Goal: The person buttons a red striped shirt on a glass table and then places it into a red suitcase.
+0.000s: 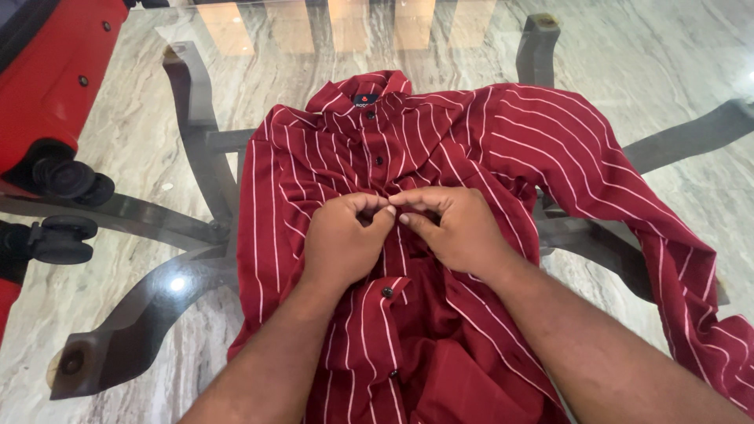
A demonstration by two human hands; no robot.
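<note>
On the glass tabletop (157,126), left hand (342,241) and right hand (454,228) fingers pinch the dark red white-striped cotton shirt (330,157) at its button placket.

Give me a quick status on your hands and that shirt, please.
Left hand and right hand both pinching the placket mid-chest. Striped red shirt on glass table, partly buttoned. Nothing obstructing.

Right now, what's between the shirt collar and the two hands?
In the head view, the striped front placket of the red shirt lies there, with two dark buttons, running from the collar to the left hand and right hand.
</note>
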